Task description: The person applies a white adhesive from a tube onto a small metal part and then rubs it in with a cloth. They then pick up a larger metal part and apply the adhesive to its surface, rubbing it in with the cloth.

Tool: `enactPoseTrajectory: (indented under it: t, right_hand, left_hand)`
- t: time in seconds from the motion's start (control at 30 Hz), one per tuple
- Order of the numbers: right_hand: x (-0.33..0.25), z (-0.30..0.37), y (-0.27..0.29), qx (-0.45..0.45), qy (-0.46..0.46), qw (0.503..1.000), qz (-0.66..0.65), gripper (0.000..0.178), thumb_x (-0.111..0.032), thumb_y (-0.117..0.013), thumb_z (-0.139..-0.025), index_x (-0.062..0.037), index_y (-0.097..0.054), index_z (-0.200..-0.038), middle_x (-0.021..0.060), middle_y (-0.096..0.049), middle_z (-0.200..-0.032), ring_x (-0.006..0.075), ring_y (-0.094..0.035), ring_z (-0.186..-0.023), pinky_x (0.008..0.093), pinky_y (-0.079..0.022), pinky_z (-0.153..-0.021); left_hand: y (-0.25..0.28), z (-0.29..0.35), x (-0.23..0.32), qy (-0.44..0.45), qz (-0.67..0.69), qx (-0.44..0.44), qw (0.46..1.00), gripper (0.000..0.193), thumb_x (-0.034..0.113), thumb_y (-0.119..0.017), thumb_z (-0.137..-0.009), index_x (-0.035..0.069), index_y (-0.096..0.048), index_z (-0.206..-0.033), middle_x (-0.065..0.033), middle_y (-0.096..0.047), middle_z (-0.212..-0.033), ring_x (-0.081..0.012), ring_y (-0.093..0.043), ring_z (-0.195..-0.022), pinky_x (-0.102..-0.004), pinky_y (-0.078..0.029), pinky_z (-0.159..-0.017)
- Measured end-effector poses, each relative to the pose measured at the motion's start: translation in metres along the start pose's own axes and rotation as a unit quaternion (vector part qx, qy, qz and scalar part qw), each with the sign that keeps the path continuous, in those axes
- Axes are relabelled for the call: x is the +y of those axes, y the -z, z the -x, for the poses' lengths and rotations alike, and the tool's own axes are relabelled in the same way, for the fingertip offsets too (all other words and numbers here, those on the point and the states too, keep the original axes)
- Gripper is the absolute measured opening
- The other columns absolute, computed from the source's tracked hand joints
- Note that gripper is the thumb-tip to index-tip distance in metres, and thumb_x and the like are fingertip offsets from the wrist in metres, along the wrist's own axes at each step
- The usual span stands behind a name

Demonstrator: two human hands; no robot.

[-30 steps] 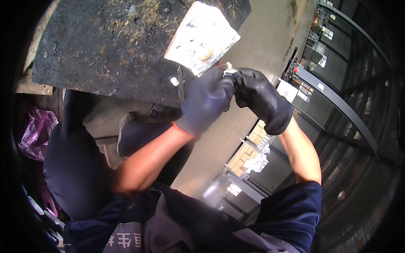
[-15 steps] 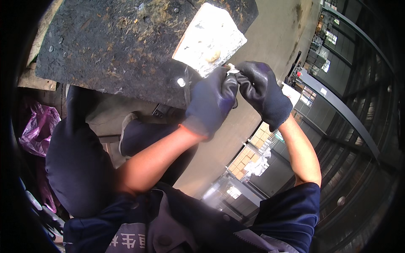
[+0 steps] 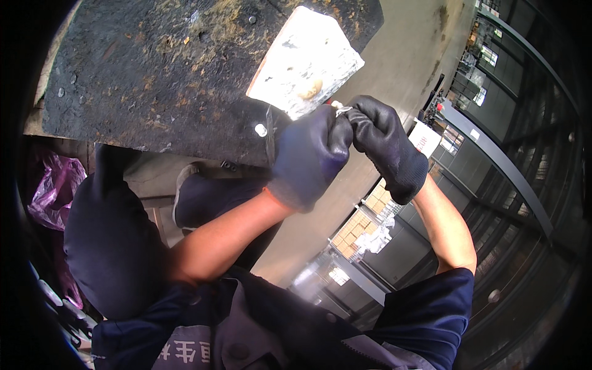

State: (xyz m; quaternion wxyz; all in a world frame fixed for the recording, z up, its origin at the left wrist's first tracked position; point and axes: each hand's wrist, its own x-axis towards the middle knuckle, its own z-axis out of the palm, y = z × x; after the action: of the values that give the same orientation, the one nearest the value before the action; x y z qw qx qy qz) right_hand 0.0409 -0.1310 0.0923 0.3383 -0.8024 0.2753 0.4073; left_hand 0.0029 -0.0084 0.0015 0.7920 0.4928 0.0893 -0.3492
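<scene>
Both my hands wear dark gloves and meet just off the near right edge of the dark worktable [image 3: 154, 92]. My left hand [image 3: 313, 155] is closed, with thumb and fingers pinched together. Against it, my right hand [image 3: 387, 147] is closed too, its fingertips bent inward. A small white piece [image 3: 340, 110] shows between the fingertips, with a speck of red by it; its kind is too small to make out. Just beyond the hands lies a white, smeared slab [image 3: 308, 58] with an orange-brown edge and a tan lump [image 3: 309, 89] on it.
On the table, left of my left hand, are a small white bit [image 3: 261, 130] and a thin clear plastic strip [image 3: 270, 126]. A purple plastic bag [image 3: 55, 191] hangs at the far left. Stacked boxes [image 3: 354, 231] stand in the background hall.
Both hands have shifted slightly down, still together at the fingertips. The white piece between them has turned a little, and a thin white strand now shows toward the right fingers.
</scene>
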Motion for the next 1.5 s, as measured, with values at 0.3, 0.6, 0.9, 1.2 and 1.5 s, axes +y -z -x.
enactPoseTrajectory:
  t: [0.3,0.6,0.9,1.2,1.5]
  right_hand:
    - [-0.003,-0.012,-0.004,0.062,0.139,0.962,0.227,0.013,-0.007,-0.051,-0.087,-0.0013,-0.060,-0.079,0.0119,-0.060,-0.069,0.0227,-0.056,-0.065,0.0345,-0.046,-0.067]
    - [0.002,-0.018,0.004,0.048,0.267,0.892,0.363,0.014,-0.012,-0.058,-0.083,0.0016,-0.057,-0.080,0.0209,-0.055,-0.070,0.0409,-0.052,-0.065,0.0434,-0.041,-0.059]
    - [-0.001,-0.026,0.004,0.072,0.255,0.908,0.324,0.018,-0.021,-0.057,-0.087,-0.0033,-0.056,-0.083,0.0154,-0.057,-0.069,0.0360,-0.056,-0.065,0.0426,-0.046,-0.064]
    - [-0.007,-0.009,0.010,0.018,-0.009,0.995,0.093,0.016,-0.011,-0.056,-0.089,0.0033,-0.058,-0.095,0.0101,-0.058,-0.076,0.0152,-0.057,-0.068,0.0323,-0.049,-0.067]
    - [0.001,-0.010,0.019,-0.002,0.061,0.985,0.163,0.016,-0.007,-0.058,-0.087,0.0023,-0.061,-0.100,0.0149,-0.063,-0.086,0.0194,-0.060,-0.080,0.0331,-0.048,-0.072]
  left_hand:
    - [-0.003,-0.006,0.005,0.092,0.066,0.007,0.994,0.021,0.016,-0.049,-0.093,0.000,-0.057,-0.081,-0.0069,-0.054,-0.056,-0.0125,-0.052,-0.048,-0.0291,-0.042,-0.048]
    - [-0.003,-0.005,0.006,0.161,0.225,-0.011,0.961,0.024,0.020,-0.046,-0.097,0.002,-0.057,-0.086,0.0002,-0.050,-0.054,-0.0059,-0.046,-0.044,-0.0221,-0.036,-0.041]
    - [-0.010,-0.007,-0.003,0.138,0.295,0.000,0.946,0.027,0.026,-0.046,-0.099,0.005,-0.058,-0.087,-0.0014,-0.058,-0.063,-0.0046,-0.048,-0.049,-0.0195,-0.036,-0.043]
    - [-0.024,-0.004,-0.022,0.114,0.160,0.038,0.980,0.026,0.022,-0.045,-0.099,0.002,-0.061,-0.095,-0.0029,-0.063,-0.066,-0.0086,-0.055,-0.058,-0.0264,-0.046,-0.057]
    - [-0.017,0.001,-0.010,0.160,0.265,-0.029,0.951,0.023,0.022,-0.047,-0.099,0.003,-0.058,-0.098,-0.0014,-0.062,-0.074,-0.0047,-0.054,-0.060,-0.0200,-0.045,-0.053]
